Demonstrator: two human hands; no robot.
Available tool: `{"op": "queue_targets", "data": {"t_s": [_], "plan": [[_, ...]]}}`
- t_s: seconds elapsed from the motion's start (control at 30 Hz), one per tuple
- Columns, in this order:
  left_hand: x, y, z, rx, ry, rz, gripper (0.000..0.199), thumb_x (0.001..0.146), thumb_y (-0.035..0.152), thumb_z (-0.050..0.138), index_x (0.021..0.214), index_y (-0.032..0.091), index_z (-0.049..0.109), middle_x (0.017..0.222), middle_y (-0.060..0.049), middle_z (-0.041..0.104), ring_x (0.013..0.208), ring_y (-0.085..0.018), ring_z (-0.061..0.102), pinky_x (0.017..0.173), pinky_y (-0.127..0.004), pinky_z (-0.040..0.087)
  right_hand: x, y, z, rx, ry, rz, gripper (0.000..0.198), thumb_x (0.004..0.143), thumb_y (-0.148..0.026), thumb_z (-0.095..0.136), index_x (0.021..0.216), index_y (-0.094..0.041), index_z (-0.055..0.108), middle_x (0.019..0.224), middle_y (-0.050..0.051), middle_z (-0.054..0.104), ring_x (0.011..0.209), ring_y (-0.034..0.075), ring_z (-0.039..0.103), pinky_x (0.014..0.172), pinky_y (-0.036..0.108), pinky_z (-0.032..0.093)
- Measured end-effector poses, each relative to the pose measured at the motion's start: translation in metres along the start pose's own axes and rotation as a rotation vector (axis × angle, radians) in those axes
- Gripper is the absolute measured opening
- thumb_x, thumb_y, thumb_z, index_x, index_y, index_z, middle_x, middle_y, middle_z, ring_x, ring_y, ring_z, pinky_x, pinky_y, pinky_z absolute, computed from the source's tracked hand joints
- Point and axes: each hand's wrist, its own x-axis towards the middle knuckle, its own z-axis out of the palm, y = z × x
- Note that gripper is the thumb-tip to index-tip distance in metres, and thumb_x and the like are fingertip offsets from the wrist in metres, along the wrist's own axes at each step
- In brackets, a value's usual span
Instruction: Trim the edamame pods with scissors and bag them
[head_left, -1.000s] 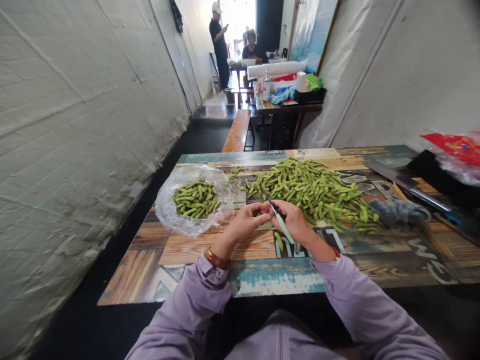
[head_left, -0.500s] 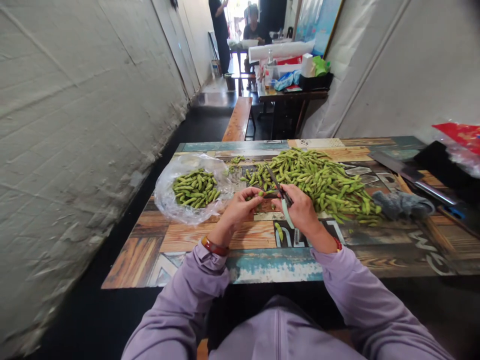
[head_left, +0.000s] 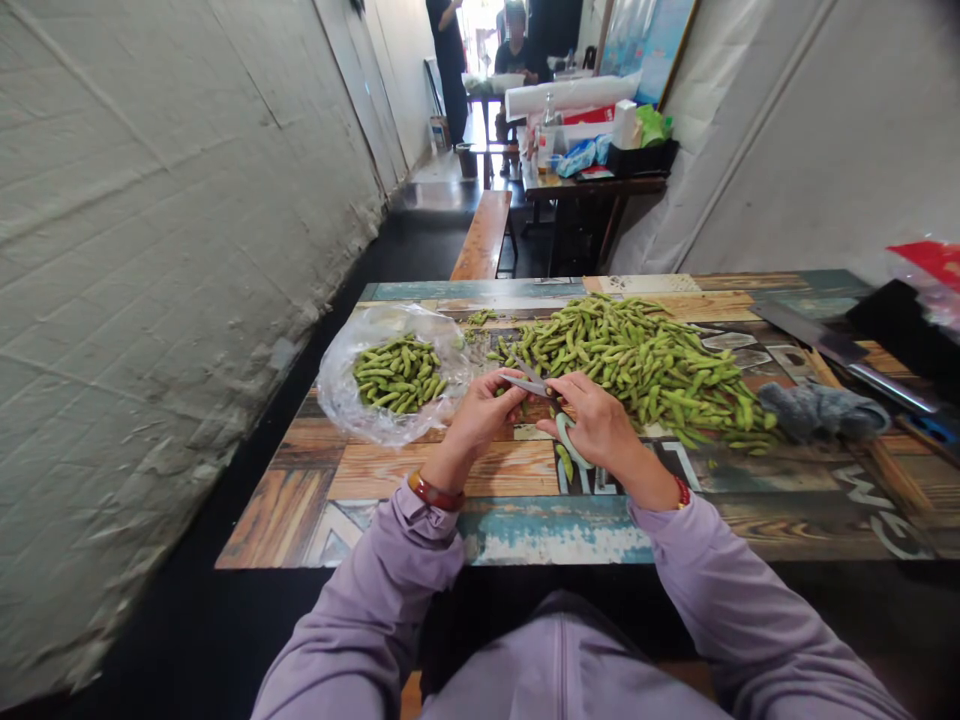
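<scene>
From the head camera, the person's right hand (head_left: pixel 600 425) holds a pair of scissors (head_left: pixel 541 397) by the pale green handles, its grip closed around them, with the blades pointing left toward the left hand (head_left: pixel 484 415). The left hand's grip is pinched narrow at the blade tips; an edamame pod is probably held there, but it is too hidden to confirm. Both hands hover over the patterned worktop (head_left: pixel 525 530), just in front of the loose pile of edamame pods (head_left: pixel 637 360). A clear plastic bag (head_left: pixel 390 375) with more pods lies to the left, and one stray pod (head_left: pixel 564 461) lies below the right hand. Since the blades sit so near the left fingertips, a hasty snip could nick a finger.
</scene>
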Motion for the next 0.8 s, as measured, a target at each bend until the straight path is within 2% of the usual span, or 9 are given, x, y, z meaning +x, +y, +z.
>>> {"op": "queue_targets", "data": {"t_s": [0.33, 0.47, 0.63, 0.8], "plan": [[0.0013, -0.0056, -0.0019, 0.129, -0.011, 0.073, 0.027, 0.073, 0.037, 0.078, 0.086, 0.014, 0.075, 0.066, -0.001, 0.065, 0.050, -0.006, 0.047, 0.047, -0.020, 0.037, -0.0009, -0.0034, -0.0009, 0.051, -0.008, -0.002, 0.046, 0.080, -0.028, 0.076, 0.122, -0.017, 0.060, 0.109, 0.012, 0.063, 0.097, 0.028, 0.064, 0.083, 0.040, 0.054], [0.0010, -0.0075, -0.0033, 0.154, -0.017, 0.062, 0.027, 0.075, 0.038, 0.076, 0.088, 0.015, 0.076, 0.064, -0.001, 0.064, 0.048, -0.007, 0.047, 0.045, -0.020, 0.036, -0.0009, -0.0026, 0.0000, 0.084, -0.014, -0.012, 0.042, 0.082, -0.027, 0.074, 0.120, -0.017, 0.060, 0.104, 0.011, 0.063, 0.088, 0.025, 0.063, 0.076, 0.036, 0.054], [0.0008, -0.0059, -0.0039, 0.112, -0.030, 0.028, 0.029, 0.074, 0.041, 0.077, 0.084, 0.014, 0.074, 0.062, -0.001, 0.063, 0.047, -0.007, 0.046, 0.043, -0.019, 0.032, -0.0010, -0.0012, 0.0012, 0.107, -0.007, -0.013, 0.035, 0.085, -0.027, 0.072, 0.118, -0.020, 0.061, 0.099, 0.008, 0.063, 0.079, 0.021, 0.062, 0.069, 0.032, 0.052], [0.0019, -0.0044, -0.0047, 0.075, -0.057, 0.027, 0.029, 0.073, 0.040, 0.079, 0.081, 0.013, 0.071, 0.064, -0.001, 0.062, 0.050, -0.006, 0.046, 0.046, -0.019, 0.032, -0.0020, -0.0009, 0.0023, 0.057, -0.001, -0.005, 0.033, 0.087, -0.030, 0.071, 0.117, -0.020, 0.063, 0.097, 0.008, 0.065, 0.074, 0.019, 0.062, 0.065, 0.030, 0.049]]}}
